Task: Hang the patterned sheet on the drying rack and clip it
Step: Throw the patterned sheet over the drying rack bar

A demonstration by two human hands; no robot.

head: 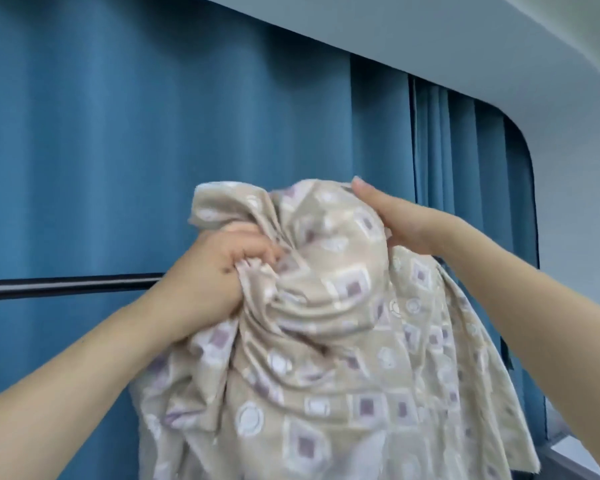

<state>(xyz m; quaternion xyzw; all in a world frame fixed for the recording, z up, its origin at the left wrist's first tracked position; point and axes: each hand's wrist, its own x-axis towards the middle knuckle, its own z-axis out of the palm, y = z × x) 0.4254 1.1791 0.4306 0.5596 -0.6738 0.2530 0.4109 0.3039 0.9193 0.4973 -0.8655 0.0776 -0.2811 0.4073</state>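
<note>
Two hands [219, 271], bunched beige sheet [326, 341], prob. squares

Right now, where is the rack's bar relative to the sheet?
In the head view the dark bar runs level at left in front of the blue curtain, vanishing behind the left hand, which holds the bunched patterned sheet.

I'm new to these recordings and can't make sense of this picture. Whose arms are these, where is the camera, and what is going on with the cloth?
There is no machine here: a person wears a camera on the head, so you see their own arms reaching forward. The left hand grips a bunch of the patterned sheet. The right hand holds its raised top, thumb on the near side. The rest of the sheet hangs down. The dark bar to the left is the drying rack's rail; whether the sheet lies over it cannot be seen. A blue curtain hangs behind. No clips show.
</note>
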